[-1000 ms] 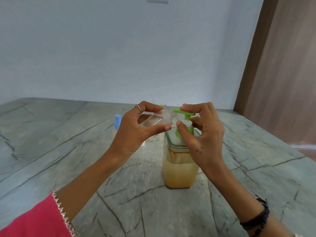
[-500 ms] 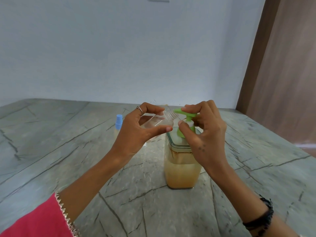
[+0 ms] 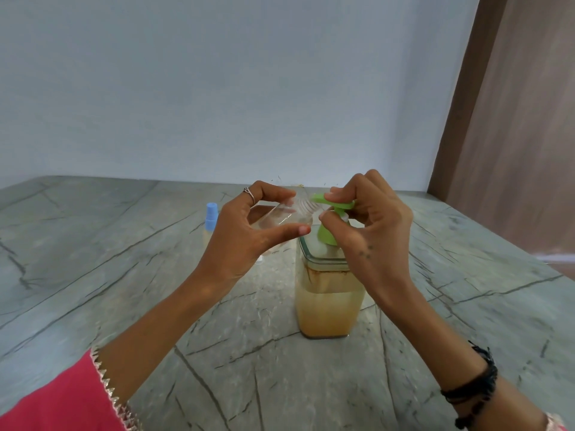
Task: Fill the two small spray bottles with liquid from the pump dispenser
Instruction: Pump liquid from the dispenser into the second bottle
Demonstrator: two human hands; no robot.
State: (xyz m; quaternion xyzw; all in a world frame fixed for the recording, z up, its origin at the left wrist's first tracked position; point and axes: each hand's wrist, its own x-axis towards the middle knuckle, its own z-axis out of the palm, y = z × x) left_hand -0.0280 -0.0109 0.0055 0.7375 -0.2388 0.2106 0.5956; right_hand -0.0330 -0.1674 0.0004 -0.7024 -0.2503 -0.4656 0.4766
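Two hands met mid-frame in the head view: our left hand (image 3: 249,231) pinched the small bottle (image 3: 280,216), tilted, mouth at the spout; our right hand (image 3: 370,231) gripped the pump (image 3: 329,209). We judged the bottle light, thin, slippery, best held round its body.

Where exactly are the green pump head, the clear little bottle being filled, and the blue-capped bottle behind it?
green pump head (image 3: 334,203), head view, on its flat top near the spout.
clear small bottle (image 3: 281,216), head view, on its tilted body between finger and thumb.
blue-capped bottle (image 3: 211,215), head view, on the blue cap.
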